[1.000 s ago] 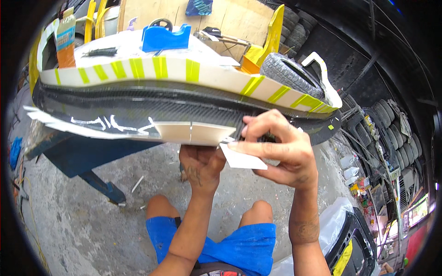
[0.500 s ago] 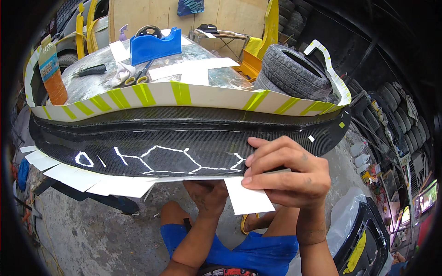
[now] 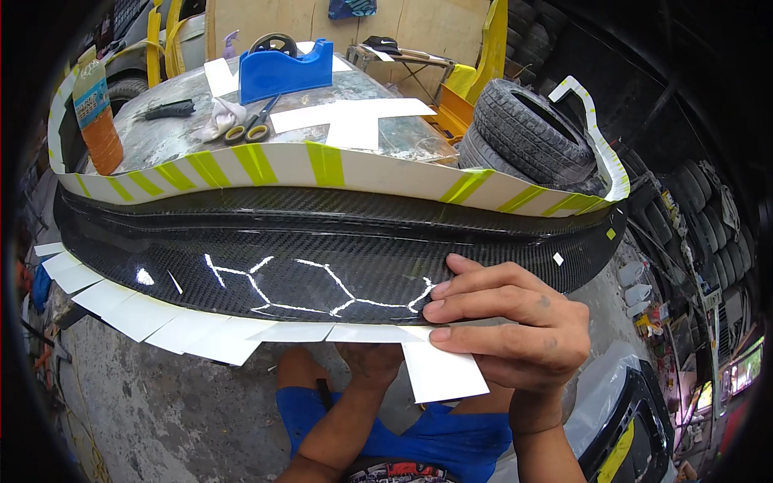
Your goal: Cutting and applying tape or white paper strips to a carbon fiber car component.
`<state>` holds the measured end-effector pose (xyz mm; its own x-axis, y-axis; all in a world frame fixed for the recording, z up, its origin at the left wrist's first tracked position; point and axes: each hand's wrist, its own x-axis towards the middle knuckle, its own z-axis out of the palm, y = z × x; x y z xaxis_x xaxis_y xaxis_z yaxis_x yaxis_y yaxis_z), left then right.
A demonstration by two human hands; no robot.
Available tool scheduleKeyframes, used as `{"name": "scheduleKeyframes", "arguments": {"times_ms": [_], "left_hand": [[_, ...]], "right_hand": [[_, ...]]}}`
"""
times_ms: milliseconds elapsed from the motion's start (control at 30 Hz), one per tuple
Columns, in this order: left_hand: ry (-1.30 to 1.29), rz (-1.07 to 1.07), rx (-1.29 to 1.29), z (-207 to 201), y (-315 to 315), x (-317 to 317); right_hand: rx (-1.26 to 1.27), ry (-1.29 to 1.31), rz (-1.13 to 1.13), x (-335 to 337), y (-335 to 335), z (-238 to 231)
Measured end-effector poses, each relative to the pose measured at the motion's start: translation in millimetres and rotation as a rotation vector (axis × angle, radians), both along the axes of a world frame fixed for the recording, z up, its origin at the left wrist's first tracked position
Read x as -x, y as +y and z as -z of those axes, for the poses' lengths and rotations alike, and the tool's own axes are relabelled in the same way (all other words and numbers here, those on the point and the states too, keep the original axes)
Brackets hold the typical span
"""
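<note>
A long black carbon fibre panel [image 3: 386,262] lies across in front of me, its glossy weave catching white, line-shaped reflections. Overlapping white card pieces [image 3: 197,332] run along its near edge. My right hand [image 3: 515,326] is closed at the right part of that edge. Some fingers rest on the panel's top, and one presses a white card piece [image 3: 444,372] that hangs down from the edge. Below the edge is my left hand [image 3: 370,361], reaching under the panel; its fingers are hidden behind the card and panel.
A white card wall [image 3: 282,171] with yellow-green tape strips rises along the panel's far side. Beyond it, a table holds a blue tape dispenser [image 3: 286,72], scissors [image 3: 251,129], a T-shaped white card [image 3: 353,122] and a bottle of orange liquid [image 3: 98,121]. Stacked tyres [image 3: 527,133] stand right.
The panel's near edge sits lower in view and its card pieces show more of their faces. Reflections on the weave have shifted. My right hand keeps its place at the edge.
</note>
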<state>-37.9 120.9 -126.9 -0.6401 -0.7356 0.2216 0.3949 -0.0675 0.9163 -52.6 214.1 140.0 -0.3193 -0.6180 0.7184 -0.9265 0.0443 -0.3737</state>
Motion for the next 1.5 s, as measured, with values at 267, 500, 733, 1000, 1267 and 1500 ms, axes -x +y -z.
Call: {"name": "scheduleKeyframes", "arguments": {"times_ms": [267, 500, 733, 1000, 1267, 1500], "left_hand": [[-0.035, -0.001, 0.229, -13, -7, -8], [-0.048, 0.054, 0.18, 5, 1, -8], [-0.094, 0.11, 0.223, -7, 0, -9], [-0.059, -0.051, 0.745, -31, -24, -3], [0.128, -0.405, 0.901, -64, -43, -13], [0.109, -0.422, 0.856, -79, -38, -12]], "right_hand": [[0.024, -0.02, 0.016, -1, -2, 3], [0.031, -0.016, 0.024, -1, -2, 2], [0.02, -0.029, 0.005, -1, -2, 2], [-0.083, 0.058, 0.091, -6, -11, -5], [-0.127, 0.121, 0.13, -2, -11, -2], [-0.197, 0.126, 0.124, -3, -11, -13]]}}
